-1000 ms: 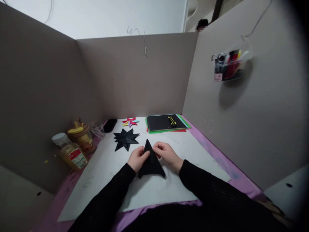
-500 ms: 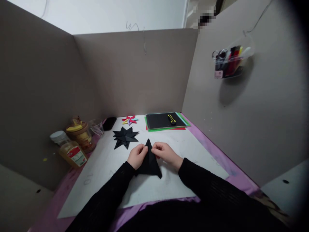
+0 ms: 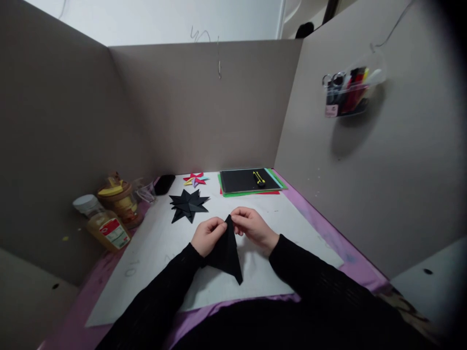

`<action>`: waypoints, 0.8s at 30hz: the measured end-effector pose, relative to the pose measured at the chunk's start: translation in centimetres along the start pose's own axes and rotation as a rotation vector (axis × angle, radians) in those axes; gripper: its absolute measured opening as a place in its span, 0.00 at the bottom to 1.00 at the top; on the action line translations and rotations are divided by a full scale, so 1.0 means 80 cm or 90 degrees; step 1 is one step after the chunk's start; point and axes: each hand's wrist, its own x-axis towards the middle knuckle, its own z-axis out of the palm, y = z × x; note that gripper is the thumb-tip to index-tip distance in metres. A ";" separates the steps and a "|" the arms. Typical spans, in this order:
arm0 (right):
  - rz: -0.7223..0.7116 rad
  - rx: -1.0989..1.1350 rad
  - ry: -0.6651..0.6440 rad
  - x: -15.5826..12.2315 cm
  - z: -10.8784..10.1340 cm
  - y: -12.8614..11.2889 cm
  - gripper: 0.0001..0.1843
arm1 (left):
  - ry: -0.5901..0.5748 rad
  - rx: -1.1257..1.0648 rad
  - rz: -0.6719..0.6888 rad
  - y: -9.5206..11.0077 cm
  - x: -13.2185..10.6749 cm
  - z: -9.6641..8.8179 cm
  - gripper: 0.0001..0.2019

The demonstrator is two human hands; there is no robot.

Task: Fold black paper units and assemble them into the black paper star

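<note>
A folded piece of black paper (image 3: 225, 255), roughly triangular with its point away from me, is held between my two hands above the white board. My left hand (image 3: 209, 236) is closed on its left side, the thumb lying on top near the tip. With thumb and fingers pinched, my right hand (image 3: 253, 227) grips the paper right at its tip. Behind my left hand lies a black folded paper star (image 3: 188, 206) with several points. Farther back is a smaller multicoloured paper star (image 3: 196, 179).
A stack of coloured paper (image 3: 241, 181) with a yellow-and-black cutter (image 3: 259, 179) on it lies at the back. Left stand a glue bottle (image 3: 109, 228), a brown-yellow pot (image 3: 118, 199), a clear cup (image 3: 146, 190) and a black phone (image 3: 165, 184). A tool holder (image 3: 350, 92) hangs on the right panel.
My right hand has shifted up to the paper's tip. The black paper has turned, so its tip leans right and its lower right corner sits nearer to me.
</note>
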 end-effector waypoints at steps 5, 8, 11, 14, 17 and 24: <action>-0.049 -0.066 0.002 0.000 -0.001 -0.006 0.10 | 0.007 0.048 0.019 0.006 -0.001 -0.002 0.12; -0.067 -0.111 0.026 -0.001 0.002 -0.015 0.09 | 0.011 0.075 0.035 0.007 -0.003 -0.002 0.12; -0.116 -0.198 0.074 -0.007 0.011 -0.028 0.08 | 0.055 0.122 0.098 0.007 -0.006 -0.003 0.12; -0.259 -0.359 0.137 -0.022 0.026 -0.041 0.05 | 0.154 0.185 0.259 0.007 -0.013 -0.006 0.08; -0.445 -0.481 0.152 -0.038 0.044 -0.050 0.07 | 0.245 0.245 0.472 0.007 -0.019 -0.012 0.05; -0.645 -0.546 0.180 -0.050 0.061 -0.047 0.13 | 0.323 0.330 0.649 0.002 -0.026 -0.019 0.12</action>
